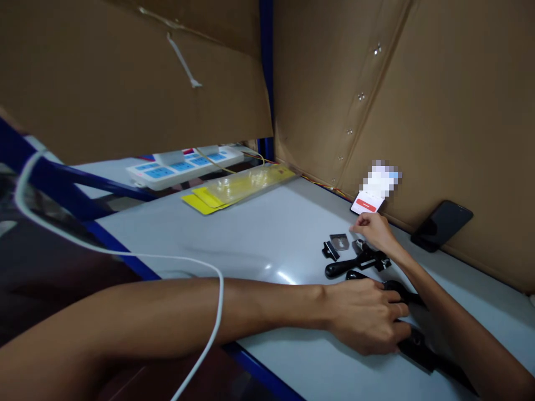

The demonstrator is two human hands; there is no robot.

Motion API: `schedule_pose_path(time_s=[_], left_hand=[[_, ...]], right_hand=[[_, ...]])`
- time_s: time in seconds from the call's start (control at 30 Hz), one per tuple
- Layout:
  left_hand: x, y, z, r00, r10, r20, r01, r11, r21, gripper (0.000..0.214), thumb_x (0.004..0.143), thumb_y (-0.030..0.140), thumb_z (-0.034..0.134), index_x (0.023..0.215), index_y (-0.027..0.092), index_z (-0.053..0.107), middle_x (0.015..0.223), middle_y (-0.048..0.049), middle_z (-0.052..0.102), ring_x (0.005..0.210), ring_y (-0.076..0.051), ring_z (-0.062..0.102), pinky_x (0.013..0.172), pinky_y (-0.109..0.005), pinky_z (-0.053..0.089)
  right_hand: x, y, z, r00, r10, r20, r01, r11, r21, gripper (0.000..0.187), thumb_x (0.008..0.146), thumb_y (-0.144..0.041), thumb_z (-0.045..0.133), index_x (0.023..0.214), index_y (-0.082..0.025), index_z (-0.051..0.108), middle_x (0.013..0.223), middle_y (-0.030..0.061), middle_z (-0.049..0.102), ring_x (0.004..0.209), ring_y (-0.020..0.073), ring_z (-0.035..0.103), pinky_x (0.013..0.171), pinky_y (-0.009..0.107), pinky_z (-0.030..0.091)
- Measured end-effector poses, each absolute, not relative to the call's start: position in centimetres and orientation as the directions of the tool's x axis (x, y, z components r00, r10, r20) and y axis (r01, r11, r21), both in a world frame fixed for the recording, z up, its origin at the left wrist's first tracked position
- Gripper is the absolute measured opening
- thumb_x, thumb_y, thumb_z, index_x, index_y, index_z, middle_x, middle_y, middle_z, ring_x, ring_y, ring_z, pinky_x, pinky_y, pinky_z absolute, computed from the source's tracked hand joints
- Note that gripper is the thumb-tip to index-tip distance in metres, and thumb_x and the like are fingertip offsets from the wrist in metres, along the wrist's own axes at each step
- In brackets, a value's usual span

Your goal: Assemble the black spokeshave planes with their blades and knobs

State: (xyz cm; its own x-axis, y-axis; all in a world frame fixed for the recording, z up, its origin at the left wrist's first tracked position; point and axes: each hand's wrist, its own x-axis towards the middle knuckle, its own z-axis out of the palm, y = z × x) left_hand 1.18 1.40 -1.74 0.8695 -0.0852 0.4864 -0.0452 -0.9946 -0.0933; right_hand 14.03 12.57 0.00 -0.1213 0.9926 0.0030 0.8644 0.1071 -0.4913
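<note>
My left hand (pixel 368 317) reaches across the table, back of the hand up, with its fingers bent down over a black tool (pixel 420 345). The fingertips are hidden, and another black piece (pixel 399 289) lies by its knuckles. My right hand (pixel 376 231) is raised just in front of a lit phone (pixel 365 205), thumb and fingers pinched together; anything between them is too small to tell. Below it lie a black-handled tool (pixel 345 268), a small black clip-like part (pixel 330 250) and a grey metal plate (pixel 339 241) with markings.
A dark-screened phone (pixel 443 223) leans against the cardboard wall (pixel 460 111) on the right. Yellow cards in clear plastic packaging (pixel 240 188) lie at the back, beside a white power strip (pixel 184 167). A white cable (pixel 167 256) hangs across my left arm. Blue frame bars (pixel 121 245) edge the table.
</note>
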Motion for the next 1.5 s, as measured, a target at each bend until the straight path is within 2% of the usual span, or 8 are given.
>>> schedule_pose_path(time_s=[0.17, 0.33, 0.5, 0.7, 0.83, 1.07, 1.33, 1.5], left_hand=[[0.9, 1.6, -1.9, 0.874, -0.091, 0.477, -0.065, -0.995, -0.070, 0.022, 0.091, 0.037, 0.069, 0.088, 0.016, 0.067, 0.086, -0.0035, 0.066, 0.077, -0.019, 0.061, 0.058, -0.035, 0.046], [0.6, 1.7, -1.6, 0.895, -0.066, 0.440, -0.036, -0.996, -0.076, 0.018, 0.091, 0.033, 0.069, 0.087, 0.016, 0.065, 0.085, -0.0036, 0.066, 0.078, -0.019, 0.060, 0.060, -0.034, 0.047], [0.1, 1.6, -1.1, 0.910, -0.100, 0.404, -0.045, -0.989, -0.144, 0.014, 0.097, 0.016, 0.057, 0.085, 0.017, 0.064, 0.083, -0.0022, 0.065, 0.077, -0.017, 0.059, 0.061, -0.032, 0.047], [-0.3, 1.3, -0.4, 0.910, -0.097, 0.403, -0.050, -0.991, -0.126, 0.024, 0.101, 0.011, 0.048, 0.086, 0.015, 0.067, 0.080, -0.0026, 0.063, 0.069, -0.016, 0.055, 0.059, -0.032, 0.045], [-0.4, 1.2, -0.2, 0.902, -0.091, 0.421, -0.060, -0.994, -0.087, 0.025, 0.100, 0.010, 0.047, 0.091, 0.012, 0.070, 0.079, -0.0032, 0.062, 0.067, -0.017, 0.054, 0.059, -0.033, 0.044], [-0.5, 1.2, 0.0, 0.906, -0.086, 0.415, -0.062, -0.996, -0.070, 0.027, 0.101, 0.012, 0.046, 0.091, 0.013, 0.071, 0.078, -0.0036, 0.062, 0.067, -0.017, 0.054, 0.059, -0.033, 0.044], [-0.4, 1.1, -0.2, 0.911, -0.078, 0.405, -0.036, -0.993, -0.109, 0.022, 0.100, 0.013, 0.050, 0.090, 0.015, 0.070, 0.078, -0.0037, 0.062, 0.067, -0.016, 0.054, 0.058, -0.032, 0.045], [-0.4, 1.2, -0.3, 0.915, -0.073, 0.397, -0.039, -0.995, -0.094, 0.018, 0.098, 0.014, 0.054, 0.089, 0.015, 0.070, 0.080, -0.0039, 0.063, 0.068, -0.017, 0.055, 0.059, -0.034, 0.045]], right_hand=[[17.5, 7.5, 1.6, -0.057, 0.987, 0.152, 0.719, 0.146, -0.679, 0.035, 0.092, -0.049, 0.067, 0.094, -0.015, 0.067, 0.082, 0.0027, 0.069, 0.070, 0.0146, 0.064, 0.063, 0.028, 0.053], [21.9, -1.5, 3.0, 0.021, 0.987, 0.159, 0.683, 0.102, -0.723, 0.046, 0.079, -0.064, 0.072, 0.079, -0.018, 0.074, 0.066, 0.0036, 0.068, 0.058, 0.0162, 0.059, 0.054, 0.028, 0.046], [23.3, -7.4, 2.3, 0.067, 0.983, 0.169, 0.735, 0.066, -0.674, 0.031, 0.080, -0.054, 0.074, 0.078, -0.024, 0.076, 0.076, 0.0029, 0.075, 0.068, 0.0199, 0.069, 0.062, 0.029, 0.052], [22.4, -9.5, 2.0, -0.206, 0.909, 0.363, 0.771, 0.379, -0.511, 0.009, 0.094, -0.024, 0.064, 0.089, -0.026, 0.072, 0.082, -0.0002, 0.071, 0.071, 0.0139, 0.068, 0.064, 0.024, 0.054], [21.9, -9.7, 1.7, -0.314, 0.851, 0.421, 0.758, 0.492, -0.429, 0.014, 0.094, -0.014, 0.062, 0.098, -0.024, 0.070, 0.085, 0.0019, 0.068, 0.075, 0.0144, 0.067, 0.066, 0.025, 0.055], [22.0, -9.8, 1.1, -0.361, 0.861, 0.359, 0.754, 0.496, -0.431, 0.015, 0.093, -0.011, 0.062, 0.100, -0.022, 0.069, 0.083, 0.0031, 0.065, 0.075, 0.0156, 0.064, 0.063, 0.027, 0.056], [21.0, -9.3, 1.1, -0.352, 0.793, 0.497, 0.769, 0.548, -0.329, 0.018, 0.090, -0.005, 0.060, 0.097, -0.017, 0.072, 0.081, 0.0051, 0.065, 0.072, 0.0154, 0.061, 0.060, 0.028, 0.054], [20.8, -9.0, 1.6, -0.409, 0.793, 0.452, 0.751, 0.574, -0.326, 0.017, 0.092, -0.006, 0.058, 0.094, -0.017, 0.071, 0.077, 0.0041, 0.064, 0.069, 0.0141, 0.060, 0.060, 0.026, 0.053]])
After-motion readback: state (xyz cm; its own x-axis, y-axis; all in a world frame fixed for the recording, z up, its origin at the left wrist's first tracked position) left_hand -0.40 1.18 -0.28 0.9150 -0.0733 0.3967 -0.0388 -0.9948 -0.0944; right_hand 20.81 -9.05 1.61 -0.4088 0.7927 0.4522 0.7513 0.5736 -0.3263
